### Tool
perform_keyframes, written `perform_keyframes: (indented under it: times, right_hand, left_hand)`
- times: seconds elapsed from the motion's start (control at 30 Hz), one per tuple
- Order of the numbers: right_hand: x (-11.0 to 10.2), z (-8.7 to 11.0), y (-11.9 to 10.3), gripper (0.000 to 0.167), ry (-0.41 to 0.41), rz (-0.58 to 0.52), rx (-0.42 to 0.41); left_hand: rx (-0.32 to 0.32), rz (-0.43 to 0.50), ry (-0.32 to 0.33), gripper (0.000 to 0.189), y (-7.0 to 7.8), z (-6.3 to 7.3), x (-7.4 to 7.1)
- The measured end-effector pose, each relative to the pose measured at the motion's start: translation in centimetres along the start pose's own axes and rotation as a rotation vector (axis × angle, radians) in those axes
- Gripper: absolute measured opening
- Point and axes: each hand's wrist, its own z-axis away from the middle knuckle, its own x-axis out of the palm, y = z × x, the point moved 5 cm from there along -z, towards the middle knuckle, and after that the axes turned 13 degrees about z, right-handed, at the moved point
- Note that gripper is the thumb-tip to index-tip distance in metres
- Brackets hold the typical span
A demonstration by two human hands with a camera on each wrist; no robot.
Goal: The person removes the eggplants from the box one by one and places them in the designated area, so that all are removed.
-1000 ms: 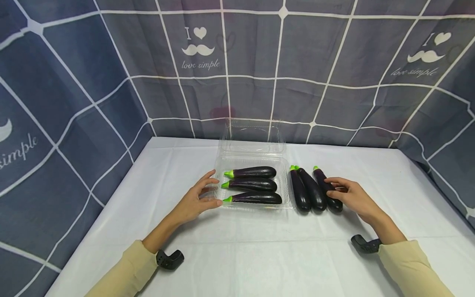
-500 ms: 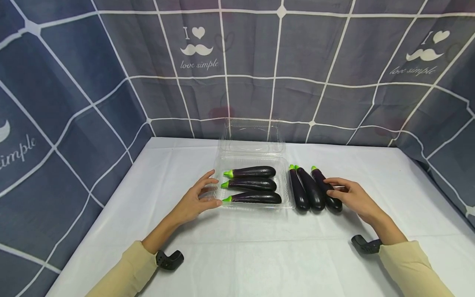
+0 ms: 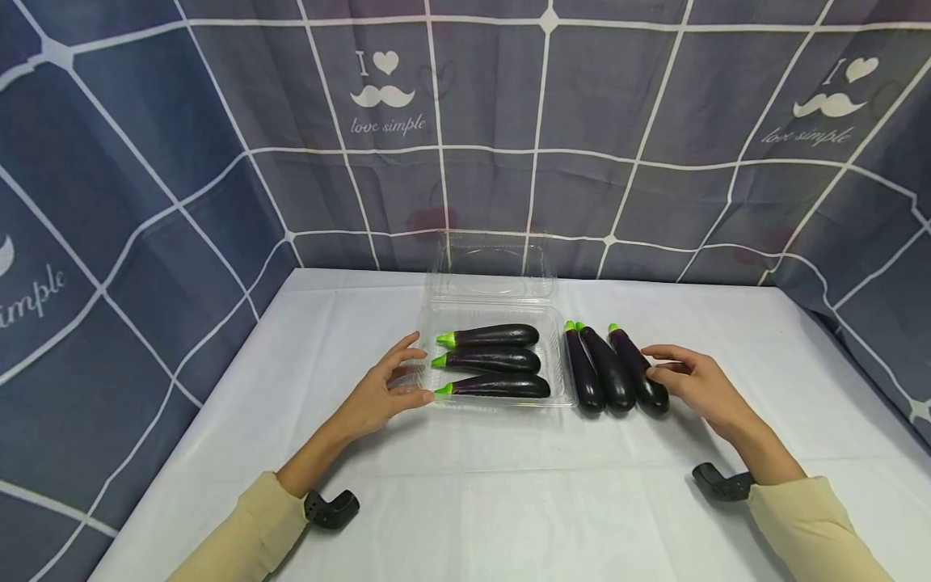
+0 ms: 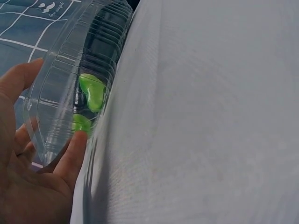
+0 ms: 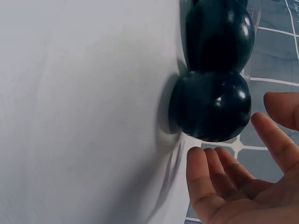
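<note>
A clear plastic container (image 3: 563, 380) lies with its hinged lid (image 3: 502, 267) raised at the back. Inside are three eggplants, near (image 3: 502, 385), middle (image 3: 502, 360) and far (image 3: 502, 335), their green stems to the left. My left hand (image 3: 381, 392) is spread around the container's left end, fingertips against its wall; in the left wrist view the thumb (image 4: 74, 156) lies along that wall. Three more eggplants, left (image 3: 584, 376), middle (image 3: 609, 376) and right (image 3: 640, 372), lie side by side right of the container. My right hand (image 3: 701, 392) stands beside the rightmost one, fingers loosely bent, holding nothing.
A white cloth (image 3: 494, 501) covers the table. Behind it and along both sides hangs a dark grey-blue curtain (image 3: 494, 97) with white lines. Each wrist wears a black camera, left (image 3: 330, 509) and right (image 3: 720, 482).
My right hand has shifted slightly right, its fingers drawing off the rightmost eggplant. The left hand stays at the container's end. The view has drifted a little.
</note>
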Motion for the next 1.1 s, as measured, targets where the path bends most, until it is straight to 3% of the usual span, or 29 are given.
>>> perform_keyframes:
  times: [0.23, 0.47, 0.73, 1.1]
  right_hand:
    - [-0.6, 0.7, -0.6, 0.045, 0.048, 0.002, 0.005]
    - [-0.9, 1.0, -2.7, 0.047, 0.082, -0.001, 0.04]
    - [0.3, 0.5, -5.2, 0.041, 0.071, -0.054, -0.067]
    - [1.4, 0.7, -6.9, 0.039, 0.022, -0.143, -0.12]
  left_hand:
    - [-0.007, 0.004, -0.004, 0.06, 0.0, -0.1, 0.3]
    - [-0.002, 0.008, -0.01, 0.061, 0.0, -0.1, 0.3]
    - [0.002, 0.001, 0.004, 0.061, 0.1, 0.2, -0.2]
    - [-0.002, 0.011, -0.005, 0.06, 0.1, 0.0, -0.1]
